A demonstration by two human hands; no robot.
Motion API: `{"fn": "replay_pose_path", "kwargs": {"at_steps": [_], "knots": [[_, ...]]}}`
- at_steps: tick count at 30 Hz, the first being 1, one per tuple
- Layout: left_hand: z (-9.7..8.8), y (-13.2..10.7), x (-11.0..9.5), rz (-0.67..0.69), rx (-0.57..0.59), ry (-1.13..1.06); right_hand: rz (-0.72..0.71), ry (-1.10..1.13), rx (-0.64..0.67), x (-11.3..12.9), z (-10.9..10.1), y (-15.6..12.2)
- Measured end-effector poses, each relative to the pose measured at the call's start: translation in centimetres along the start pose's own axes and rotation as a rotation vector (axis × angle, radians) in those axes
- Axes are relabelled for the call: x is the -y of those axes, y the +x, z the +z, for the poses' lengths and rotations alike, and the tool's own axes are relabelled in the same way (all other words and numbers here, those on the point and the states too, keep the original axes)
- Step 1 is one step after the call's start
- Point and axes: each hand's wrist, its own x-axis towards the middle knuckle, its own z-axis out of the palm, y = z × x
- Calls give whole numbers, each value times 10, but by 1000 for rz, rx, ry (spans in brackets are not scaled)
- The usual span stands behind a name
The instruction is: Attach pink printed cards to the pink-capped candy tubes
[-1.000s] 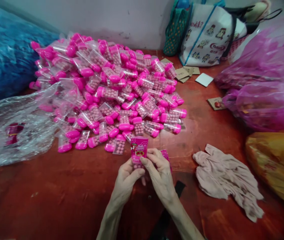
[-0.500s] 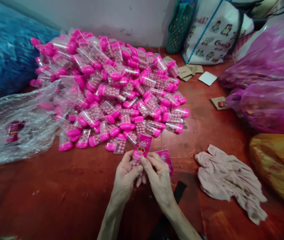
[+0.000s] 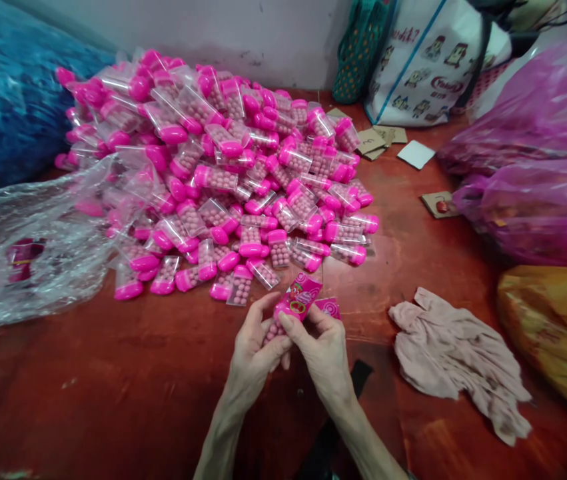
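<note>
The container heap (image 3: pixel 218 179) lies right of a sack (image 3: pixel 18 113), with a cloth (image 3: pixel 456 350) nearer and farther right.

The small flat magenta wrapper (image 3: pixel 305 293) bears paler concentric rings. The piled clear plastic bottles (image 3: pixel 218 179) have hot-pink caps (image 3: pixel 277 236) and dusty-pink balls (image 3: pixel 279 256). Yellowish dots pattern the teal bag (image 3: pixel 356 60); the crumpled cloth (image 3: pixel 456 350) is plain pinkish beige.

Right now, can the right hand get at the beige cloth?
Likely yes: the beige cloth lies off to the right of the right hand, and no upright obstacle shows between them. That hand is holding a pink wrapper, though, so it would probably have to let go first.
</note>
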Motion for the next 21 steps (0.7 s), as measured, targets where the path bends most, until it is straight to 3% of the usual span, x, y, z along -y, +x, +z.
{"fn": "replay_pose_path", "kwargs": {"at_steps": [6, 12, 21], "knots": [[-1, 0, -6, -20, 61, 76, 34, 49, 55, 3, -10, 2], [-3, 0, -11, -60, 93, 182, 42, 43, -19, 1, -15, 5], [0, -3, -3, -35, 10, 45, 61, 4, -67, -3, -2, 1]]}}
